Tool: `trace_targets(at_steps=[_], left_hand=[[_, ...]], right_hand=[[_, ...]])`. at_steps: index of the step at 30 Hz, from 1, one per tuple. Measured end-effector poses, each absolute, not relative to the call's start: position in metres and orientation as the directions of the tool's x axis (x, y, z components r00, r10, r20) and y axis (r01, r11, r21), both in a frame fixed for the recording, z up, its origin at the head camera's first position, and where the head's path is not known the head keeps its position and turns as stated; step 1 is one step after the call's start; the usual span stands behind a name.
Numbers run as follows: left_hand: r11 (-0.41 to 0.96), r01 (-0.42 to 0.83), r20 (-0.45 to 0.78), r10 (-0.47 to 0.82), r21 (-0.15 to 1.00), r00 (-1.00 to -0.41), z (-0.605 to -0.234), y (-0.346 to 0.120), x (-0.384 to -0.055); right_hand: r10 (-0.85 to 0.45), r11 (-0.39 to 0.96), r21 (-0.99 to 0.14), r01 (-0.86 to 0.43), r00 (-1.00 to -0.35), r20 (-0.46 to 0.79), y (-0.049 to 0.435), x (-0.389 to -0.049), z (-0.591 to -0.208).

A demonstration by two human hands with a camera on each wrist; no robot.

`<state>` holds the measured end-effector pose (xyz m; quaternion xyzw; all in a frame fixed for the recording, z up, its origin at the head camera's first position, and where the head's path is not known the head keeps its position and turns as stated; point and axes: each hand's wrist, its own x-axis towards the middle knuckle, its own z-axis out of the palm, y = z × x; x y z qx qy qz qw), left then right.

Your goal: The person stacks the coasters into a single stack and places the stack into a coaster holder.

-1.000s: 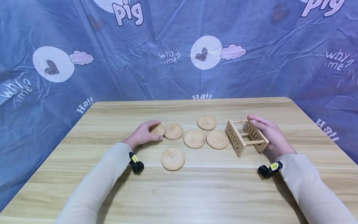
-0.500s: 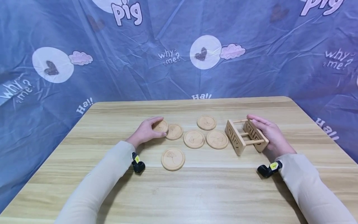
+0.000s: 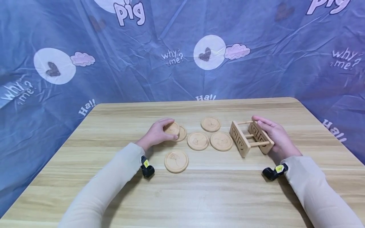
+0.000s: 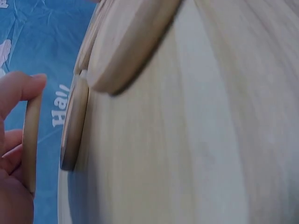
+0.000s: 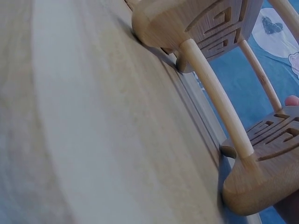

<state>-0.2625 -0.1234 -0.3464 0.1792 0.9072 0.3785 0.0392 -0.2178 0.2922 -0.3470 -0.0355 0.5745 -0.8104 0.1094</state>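
My left hand [image 3: 158, 133] pinches a round wooden coaster [image 3: 172, 128] by its edge, thumb on the near side and fingers on the far side. In the left wrist view the held coaster [image 4: 31, 144] appears edge-on, raised off the tabletop. From the head view it overlaps part of another coaster [image 3: 183, 134] lying on the table. On the right, a wooden coaster rack [image 3: 240, 139] stands with two fretwork side panels joined by round rods; no coaster sits in it. My right hand [image 3: 278, 137] grips its right panel. A rod [image 5: 219, 100] of the rack crosses the right wrist view.
Two coasters, one left [image 3: 198, 141] and one right [image 3: 221, 141], lie side by side left of the rack. Behind them is another coaster [image 3: 211, 124], and a leaf-engraved coaster [image 3: 176, 161] lies nearer me. A blue printed cloth [image 3: 182, 76] hangs behind the wooden table [image 3: 199, 196].
My left hand has moved right with its coaster, from beside the neighbouring coaster to partly over it. My right hand and the rack have stayed in place.
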Motion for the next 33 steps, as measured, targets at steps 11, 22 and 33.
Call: trace_targets(at_steps=[11,22,33], left_hand=[[0.638,0.236,0.03,0.317,0.733,-0.948,-0.35,-0.109,-0.262],[0.66,0.245,0.027,0.322,0.71,-0.946,-0.354,-0.099,-0.264],[0.661,0.215,0.008,0.3,0.719,-0.954,-0.357,-0.097,-0.265]], right_hand=[[-0.172,-0.266,-0.96,0.081,-0.984,-0.035,0.293,-0.216,-0.351],[-0.122,-0.28,-0.959,0.04,-0.992,-0.006,0.289,-0.214,-0.351],[-0.073,-0.313,-0.95,0.019,-0.997,0.004,0.286,-0.21,-0.351]])
